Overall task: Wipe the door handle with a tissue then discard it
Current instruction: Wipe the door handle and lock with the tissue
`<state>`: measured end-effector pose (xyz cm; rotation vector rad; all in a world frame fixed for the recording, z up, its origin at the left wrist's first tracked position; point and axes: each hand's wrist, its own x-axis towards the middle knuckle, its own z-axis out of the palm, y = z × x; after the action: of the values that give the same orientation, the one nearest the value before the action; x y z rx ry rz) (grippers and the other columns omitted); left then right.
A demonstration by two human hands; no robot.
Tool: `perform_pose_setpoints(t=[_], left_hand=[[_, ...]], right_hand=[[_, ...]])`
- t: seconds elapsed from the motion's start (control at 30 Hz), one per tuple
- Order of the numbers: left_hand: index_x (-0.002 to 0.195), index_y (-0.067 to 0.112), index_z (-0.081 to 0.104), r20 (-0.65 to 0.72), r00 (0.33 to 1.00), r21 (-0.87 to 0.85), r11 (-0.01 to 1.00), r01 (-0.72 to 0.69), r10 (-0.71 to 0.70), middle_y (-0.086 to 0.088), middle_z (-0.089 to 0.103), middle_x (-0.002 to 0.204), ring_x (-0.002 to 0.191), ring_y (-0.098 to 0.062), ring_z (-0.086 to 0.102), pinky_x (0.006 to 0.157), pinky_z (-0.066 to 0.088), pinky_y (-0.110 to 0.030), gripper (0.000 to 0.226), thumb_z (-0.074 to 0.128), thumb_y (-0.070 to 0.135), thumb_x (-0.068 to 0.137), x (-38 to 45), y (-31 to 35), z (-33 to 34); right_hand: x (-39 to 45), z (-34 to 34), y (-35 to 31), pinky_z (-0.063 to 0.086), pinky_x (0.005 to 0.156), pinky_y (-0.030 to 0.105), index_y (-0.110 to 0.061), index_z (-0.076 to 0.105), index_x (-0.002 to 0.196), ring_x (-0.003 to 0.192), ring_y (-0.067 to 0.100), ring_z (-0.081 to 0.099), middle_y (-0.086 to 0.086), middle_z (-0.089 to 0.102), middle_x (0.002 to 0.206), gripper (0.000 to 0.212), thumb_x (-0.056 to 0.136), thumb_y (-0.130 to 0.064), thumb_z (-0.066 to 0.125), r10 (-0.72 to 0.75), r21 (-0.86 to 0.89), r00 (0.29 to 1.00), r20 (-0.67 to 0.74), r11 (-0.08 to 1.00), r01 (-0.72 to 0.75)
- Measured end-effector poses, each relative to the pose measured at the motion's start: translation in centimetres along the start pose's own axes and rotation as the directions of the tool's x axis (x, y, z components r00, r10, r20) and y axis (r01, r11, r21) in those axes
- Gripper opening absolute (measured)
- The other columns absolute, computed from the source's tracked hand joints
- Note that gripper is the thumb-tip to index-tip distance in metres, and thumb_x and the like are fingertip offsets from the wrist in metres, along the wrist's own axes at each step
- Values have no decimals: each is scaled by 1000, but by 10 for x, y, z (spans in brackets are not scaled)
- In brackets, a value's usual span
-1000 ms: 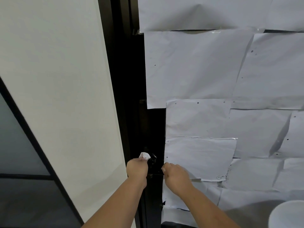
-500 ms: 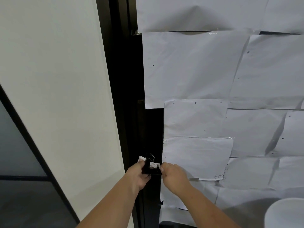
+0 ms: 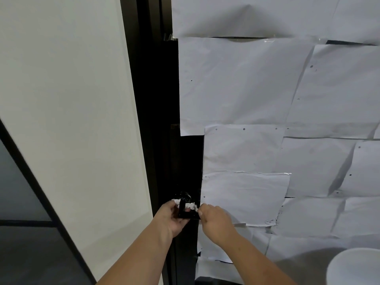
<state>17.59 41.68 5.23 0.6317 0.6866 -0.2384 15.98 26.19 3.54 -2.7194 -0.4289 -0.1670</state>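
Wiping step, low centre of frame: left hand [image 3: 171, 215] pinches one end of the twisted tissue [image 3: 190, 205], which is looped behind the black door handle [image 3: 183, 206]; right hand [image 3: 213, 220] pinches the other end. Best kept taut and sawed side to side; a hard pull could tear it. Right of this, paper sheets [image 3: 246, 194].

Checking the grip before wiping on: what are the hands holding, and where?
Both hold the tissue: left hand its left end, right hand its right end.
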Motion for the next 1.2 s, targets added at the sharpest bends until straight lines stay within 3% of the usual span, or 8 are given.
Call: perform_pose_setpoints(t=[0.3, 0.43, 0.53, 0.7, 0.93, 1.0, 1.13, 1.2], left_hand=[[100, -11, 55, -17, 990, 20, 990, 137, -137, -30, 60, 88, 77, -38, 61, 92, 50, -48, 17, 49, 4, 97, 0, -1, 4], [104, -11, 56, -55, 992, -53, 992, 111, -114, -29, 58, 88, 61, -31, 65, 47, 57, -39, 13, 53, -6, 92, 5, 3, 4], [96, -11, 56, -59, 995, -11, 996, 86, -86, -27, 57, 82, 58, -31, 63, 38, 53, -34, 8, 54, -6, 91, -2, 4, 7], [95, -8, 60, -31, 999, 77, 997, -26, 29, -21, 63, 85, 75, -28, 61, 76, 53, -36, 8, 56, -3, 91, -9, 3, 7], [114, 2, 58, 0, 983, -23, 983, -183, 183, -14, 63, 90, 88, -29, 60, 93, 47, -46, 22, 50, 4, 94, -16, -6, -1], [125, -1, 52, 3, 987, 13, 987, -161, 161, -17, 62, 104, 105, -33, 59, 95, 46, -43, 30, 52, 7, 97, -17, -5, 2], [124, 0, 54, -58, 997, 122, 991, -46, 54, -20, 61, 117, 102, -33, 61, 97, 43, -46, 34, 61, 8, 92, -20, -5, 11], [117, 3, 57, -123, 992, 210, 977, 33, -8, -17, 64, 107, 101, -32, 61, 99, 39, -51, 31, 66, 14, 89, -18, -3, 13]], right_hand=[[2, 0, 1, 34, 65, 35, -18, 50, 97, 77, 18, 40, 2, 60, 94, 14, 97, -21, 36, 4, 6, 1000, 11, 1000, -4], [2, 0, 2, 37, 66, 36, -18, 51, 101, 79, 20, 45, 2, 61, 94, 18, 98, -23, 35, -7, 11, 1000, 8, 1000, 6], [1, 2, 3, 37, 67, 36, -20, 52, 104, 82, 21, 48, 2, 62, 96, 20, 98, -24, 34, -14, 19, 1000, -3, 1000, 14], [1, 2, 3, 39, 69, 36, -20, 53, 107, 87, 22, 51, 1, 62, 98, 23, 99, -25, 32, -8, 34, 1000, -8, 999, 8], [0, 2, 2, 35, 67, 34, -21, 53, 107, 88, 22, 51, 0, 62, 98, 22, 99, -25, 32, 0, 35, 1000, -21, 999, 1], [0, 2, 1, 34, 66, 34, -21, 53, 106, 86, 21, 50, 0, 62, 98, 21, 98, -23, 34, 3, 35, 1000, -22, 999, -2], [-1, 1, 0, 35, 65, 33, -21, 53, 106, 79, 17, 43, 0, 62, 98, 20, 97, -21, 35, 8, 21, 1000, -27, 1000, -8], [0, 0, 0, 37, 67, 35, -22, 53, 105, 82, 20, 48, 0, 62, 98, 20, 97, -22, 35, 10, 25, 1000, -30, 1000, -9]])
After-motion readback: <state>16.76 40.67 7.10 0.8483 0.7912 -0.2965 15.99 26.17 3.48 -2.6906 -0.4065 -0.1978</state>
